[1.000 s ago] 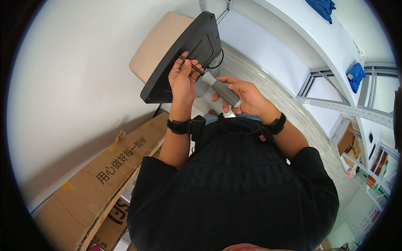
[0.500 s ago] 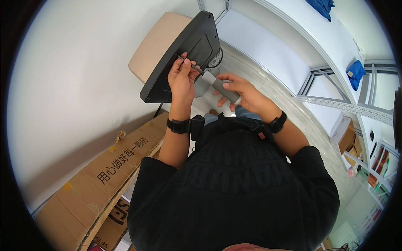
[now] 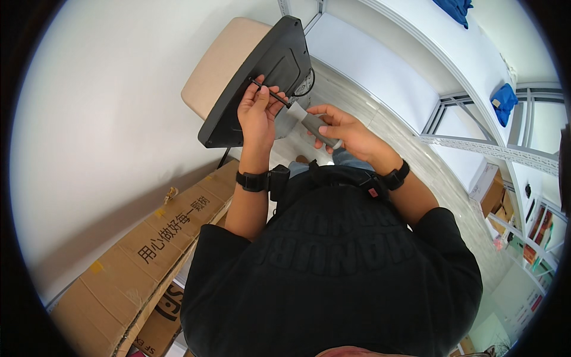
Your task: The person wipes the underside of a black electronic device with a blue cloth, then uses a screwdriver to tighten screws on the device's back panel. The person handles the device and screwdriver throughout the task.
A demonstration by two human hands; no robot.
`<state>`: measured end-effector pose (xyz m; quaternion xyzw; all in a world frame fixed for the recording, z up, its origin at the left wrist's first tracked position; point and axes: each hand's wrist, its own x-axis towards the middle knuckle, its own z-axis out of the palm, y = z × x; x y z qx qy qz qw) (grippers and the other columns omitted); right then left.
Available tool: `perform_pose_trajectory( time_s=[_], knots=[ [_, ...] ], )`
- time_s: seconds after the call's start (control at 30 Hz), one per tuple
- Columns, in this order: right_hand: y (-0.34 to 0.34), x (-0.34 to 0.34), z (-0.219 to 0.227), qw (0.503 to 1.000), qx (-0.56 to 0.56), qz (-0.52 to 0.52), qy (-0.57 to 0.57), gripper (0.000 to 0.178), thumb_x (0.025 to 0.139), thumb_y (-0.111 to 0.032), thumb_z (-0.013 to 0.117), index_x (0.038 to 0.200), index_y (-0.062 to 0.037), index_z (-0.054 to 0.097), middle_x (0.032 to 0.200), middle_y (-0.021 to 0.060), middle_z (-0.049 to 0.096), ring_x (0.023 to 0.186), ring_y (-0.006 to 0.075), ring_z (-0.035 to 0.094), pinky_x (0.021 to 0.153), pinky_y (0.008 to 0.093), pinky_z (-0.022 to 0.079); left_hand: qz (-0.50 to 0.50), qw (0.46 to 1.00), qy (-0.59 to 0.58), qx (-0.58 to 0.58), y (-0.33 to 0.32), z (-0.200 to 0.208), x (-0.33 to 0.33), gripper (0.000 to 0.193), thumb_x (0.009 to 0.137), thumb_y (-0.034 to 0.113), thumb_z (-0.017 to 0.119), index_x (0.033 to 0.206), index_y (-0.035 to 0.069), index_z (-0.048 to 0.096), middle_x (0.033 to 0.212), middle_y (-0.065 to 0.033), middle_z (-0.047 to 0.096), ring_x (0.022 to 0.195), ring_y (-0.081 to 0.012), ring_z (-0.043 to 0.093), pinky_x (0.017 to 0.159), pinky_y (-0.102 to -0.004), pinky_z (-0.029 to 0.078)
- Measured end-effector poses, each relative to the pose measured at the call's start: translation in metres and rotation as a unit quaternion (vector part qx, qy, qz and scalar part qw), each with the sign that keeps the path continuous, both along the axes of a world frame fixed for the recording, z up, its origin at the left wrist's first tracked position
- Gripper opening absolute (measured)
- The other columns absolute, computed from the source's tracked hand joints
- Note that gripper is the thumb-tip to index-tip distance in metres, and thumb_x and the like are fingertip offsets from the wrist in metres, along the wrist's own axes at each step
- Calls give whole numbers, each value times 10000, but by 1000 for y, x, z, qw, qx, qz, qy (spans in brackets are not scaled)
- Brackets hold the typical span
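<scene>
One grey-handled screwdriver (image 3: 311,122) stood angled between two bare hands, its tip at face of one tilted black base panel (image 3: 286,47); seating of tip could not be told. Left hand (image 3: 258,116) pinched dark shaft; right hand (image 3: 350,137) held handle in curled fingers. One beige pad (image 3: 221,65) backed panel. Two black wrist straps, one per arm, showed. Two cardboard boxes lay at lower left, long one (image 3: 101,291) above other (image 3: 156,334). Two blue bundles, one (image 3: 504,105) nearer, sat at right.

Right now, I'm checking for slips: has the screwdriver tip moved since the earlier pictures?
No: against the black base panel, the screwdriver tip shows no visible shift, staying near its left edge.
</scene>
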<state>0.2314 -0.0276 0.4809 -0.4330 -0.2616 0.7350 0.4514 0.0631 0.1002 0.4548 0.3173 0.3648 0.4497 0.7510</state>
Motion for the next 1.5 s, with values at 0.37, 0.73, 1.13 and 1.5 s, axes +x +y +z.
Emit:
perform_pose_trajectory(
  time_s=[0.37,0.73,1.13,1.5],
  knots=[
    [-5,2,1,999,20,-39,-29,422,877,-68,537,1288,-48,442,1034,48,526,796,108,548,595,231,437,-24,999,-16,-21,1,3,-4,261,964,98,435,1212,24,468,1009,-169,630,862,-265,667,754,-352,567],
    [-27,30,-3,997,13,-77,7,424,850,-99,540,1262,-27,471,990,87,576,750,123,572,579,214,426,-103,993,-45,24,-4,10,13,394,1014,277,304,1314,29,366,1158,-218,586,932,-322,656,764,-376,566],
    [-100,137,-25,968,-20,-248,46,398,783,-148,522,1163,-31,534,860,79,627,580,116,585,482,224,411,-228,972,-14,47,-23,-11,164,188,1004,218,398,1121,83,459,971,-149,653,824,-263,676,680,-324,561],
    [-183,265,-34,911,47,-401,89,396,778,-130,496,1155,-13,521,859,142,620,551,141,574,491,225,404,-362,922,84,106,-51,15,356,142,960,198,522,1011,72,563,934,-55,639,822,-135,594,691,-263,482]
  ],
)
